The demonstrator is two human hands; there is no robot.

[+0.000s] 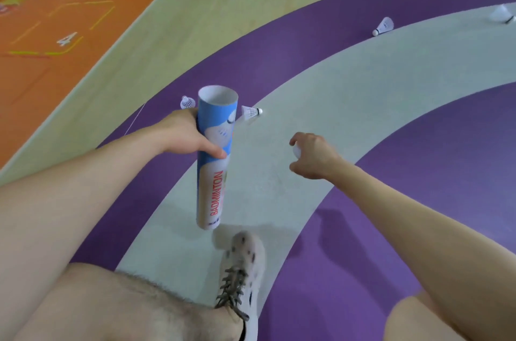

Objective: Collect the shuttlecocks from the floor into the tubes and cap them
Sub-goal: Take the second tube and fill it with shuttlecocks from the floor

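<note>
On the floor point(335, 89) of a sports hall, curved purple and grey bands run beside a strip with a pale wood pattern. Farther left lies an orange play area point(42, 67) with yellow-lined boxes and the white numbers 4, 5 and 6. The left hand point(190, 136) grips a long blue and white tube point(213, 173) around its upper part, with the thumb pressed on the side toward the camera. The tube is in the air, almost upright, and its open mouth points up and away. The word BADMINTON is printed in red along its lower half; the small dark print under it is too blurred to read. The right hand point(314, 156) is apart from the tube, with the fingers curled around a white round piece point(296, 151). Most of this piece is hidden, so I cannot tell what it is. The first shuttlecock point(187, 102) lies on the purple band just behind the left hand. The second shuttlecock point(251, 112) lies on its side on the grey band, just to the right of the tube's mouth. The third shuttlecock point(384, 26) lies far ahead at the border of purple and grey. The fourth shuttlecock point(501, 14) is near the right edge and blurred. Below the tube's lower end is a white shoe point(245, 262) with dark laces, standing on the grey band.
</note>
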